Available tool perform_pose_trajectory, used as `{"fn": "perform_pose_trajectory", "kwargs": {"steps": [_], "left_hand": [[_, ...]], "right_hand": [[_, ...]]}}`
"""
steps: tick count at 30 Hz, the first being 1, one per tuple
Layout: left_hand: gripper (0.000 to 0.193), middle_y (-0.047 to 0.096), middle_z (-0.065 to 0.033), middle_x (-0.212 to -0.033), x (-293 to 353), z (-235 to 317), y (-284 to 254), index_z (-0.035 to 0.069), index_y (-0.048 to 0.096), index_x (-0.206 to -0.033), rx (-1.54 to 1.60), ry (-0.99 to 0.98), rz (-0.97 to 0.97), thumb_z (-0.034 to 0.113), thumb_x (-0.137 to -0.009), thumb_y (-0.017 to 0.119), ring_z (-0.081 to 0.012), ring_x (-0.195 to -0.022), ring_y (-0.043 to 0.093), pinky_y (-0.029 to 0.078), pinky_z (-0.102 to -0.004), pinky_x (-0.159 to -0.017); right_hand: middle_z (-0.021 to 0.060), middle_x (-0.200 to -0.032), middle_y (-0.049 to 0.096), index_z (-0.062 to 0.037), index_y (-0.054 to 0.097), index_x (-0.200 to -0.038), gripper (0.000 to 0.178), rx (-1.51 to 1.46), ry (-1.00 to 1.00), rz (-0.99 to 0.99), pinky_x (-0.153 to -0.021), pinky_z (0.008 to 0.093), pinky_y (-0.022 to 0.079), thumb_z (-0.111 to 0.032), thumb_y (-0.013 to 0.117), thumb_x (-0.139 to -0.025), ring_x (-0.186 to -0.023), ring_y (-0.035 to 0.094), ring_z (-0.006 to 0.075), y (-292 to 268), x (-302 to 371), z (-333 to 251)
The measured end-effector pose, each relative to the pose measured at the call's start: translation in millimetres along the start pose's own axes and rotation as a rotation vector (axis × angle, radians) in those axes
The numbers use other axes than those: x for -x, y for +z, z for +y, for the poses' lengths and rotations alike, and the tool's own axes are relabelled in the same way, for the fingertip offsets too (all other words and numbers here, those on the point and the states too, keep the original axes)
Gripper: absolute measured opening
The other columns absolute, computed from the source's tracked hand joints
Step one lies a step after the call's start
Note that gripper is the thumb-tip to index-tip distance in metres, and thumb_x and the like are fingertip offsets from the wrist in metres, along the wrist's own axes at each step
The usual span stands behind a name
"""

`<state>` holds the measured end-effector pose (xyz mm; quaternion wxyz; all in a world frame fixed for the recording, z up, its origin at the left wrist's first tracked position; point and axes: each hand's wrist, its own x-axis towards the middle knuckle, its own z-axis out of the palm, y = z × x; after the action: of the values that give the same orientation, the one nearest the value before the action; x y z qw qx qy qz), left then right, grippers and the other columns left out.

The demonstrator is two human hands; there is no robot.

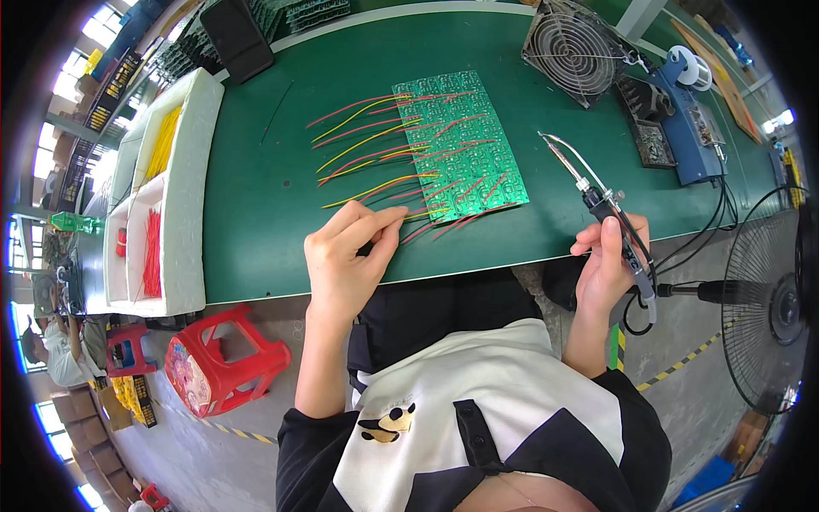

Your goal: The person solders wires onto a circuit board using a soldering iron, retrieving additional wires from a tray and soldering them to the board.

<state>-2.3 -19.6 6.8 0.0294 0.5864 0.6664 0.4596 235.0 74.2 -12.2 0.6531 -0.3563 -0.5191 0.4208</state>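
A green circuit board panel (471,136) lies on the green bench. Red and yellow wires (368,154) stick out past its left edge, and more red wires cross its face. At the panel's near left corner, my left hand (351,249) is closed in a pinch with a yellow wire (438,211) coming from the fingertips. The wire's other end lies over the board. My right hand (610,263) grips a soldering iron (595,198) with a curved metal feed tube beside its tip. That tip points up and left, off the board's right side.
A white foam box (193,196) of yellow and red wires stands left. Behind are a dark phone-like slab (236,38) and a metal-grilled fan (573,51). A blue soldering station (689,128) with a solder spool (689,68) sits right. Red stools (230,358) and a black fan (768,299) flank the bench.
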Motion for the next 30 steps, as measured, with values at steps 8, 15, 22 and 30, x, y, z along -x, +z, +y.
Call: {"fn": "perform_pose_trajectory", "kwargs": {"steps": [8,15,22,30], "left_hand": [[0.012,0.053,-0.0032,-0.061,1.4,-4.1,0.7,0.005,0.068,-0.078,0.007,0.016,-0.030,-0.001,-0.068,0.066,-0.0125,-0.050,0.052,0.040,-0.0228,-0.044],[0.012,0.052,-0.0031,-0.060,1.6,-5.5,0.3,0.005,0.068,-0.078,-0.002,0.032,-0.021,-0.001,-0.068,0.066,-0.0126,-0.049,0.051,0.039,-0.0232,-0.044],[0.012,0.050,-0.0025,-0.059,2.0,-7.8,1.1,0.007,0.068,-0.078,-0.009,0.026,-0.010,0.000,-0.068,0.066,-0.0126,-0.047,0.048,0.037,-0.0237,-0.043],[0.012,0.049,-0.0016,-0.058,2.7,-9.4,1.3,0.008,0.068,-0.078,-0.034,0.028,-0.013,0.002,-0.068,0.066,-0.0131,-0.046,0.046,0.036,-0.0247,-0.042]], "right_hand": [[0.0123,-0.057,0.056,0.0015,0.045,-0.082,0.017,-0.138,0.096,-0.094,-0.038,0.0218,0.043,-0.010,0.058,-0.082,-0.039,0.050,0.0129,-3.7,10.5,-5.2],[0.0096,-0.059,0.058,0.0030,0.045,-0.085,0.014,-0.171,0.263,-0.382,-0.043,0.0199,0.044,0.000,0.058,-0.080,-0.047,0.053,0.0089,5.7,29.5,-10.5],[0.0072,-0.059,0.057,0.0021,0.046,-0.083,0.015,-0.105,0.246,-0.394,-0.045,0.0196,0.044,-0.002,0.060,-0.079,-0.049,0.054,0.0075,12.4,33.3,-11.5],[0.0054,-0.057,0.058,0.0013,0.047,-0.083,0.017,0.016,0.183,-0.363,-0.046,0.0179,0.043,-0.005,0.062,-0.078,-0.049,0.055,0.0066,11.3,38.9,-6.5]]}}
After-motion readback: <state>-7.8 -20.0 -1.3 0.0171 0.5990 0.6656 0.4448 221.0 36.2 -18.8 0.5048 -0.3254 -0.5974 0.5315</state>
